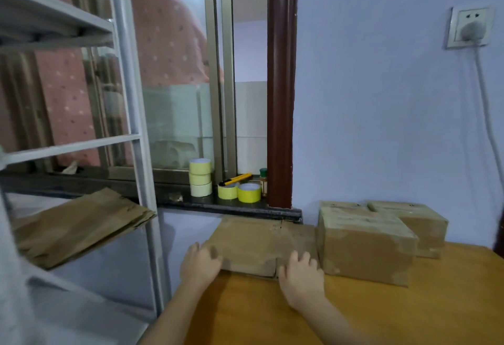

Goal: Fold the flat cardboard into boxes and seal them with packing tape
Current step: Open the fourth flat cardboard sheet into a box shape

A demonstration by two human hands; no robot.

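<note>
Cardboard point(259, 241) on wooden table point(409, 312)

A flat brown cardboard point(259, 243) lies on the surface's far edge, just left of two sealed boxes point(365, 246), with yellow tape rolls point(200, 178) on the windowsill behind.

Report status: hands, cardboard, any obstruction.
Both hands, left and right, on flat cardboard at table edge. Finished box touching its right. Tape rolls on sill.
</note>
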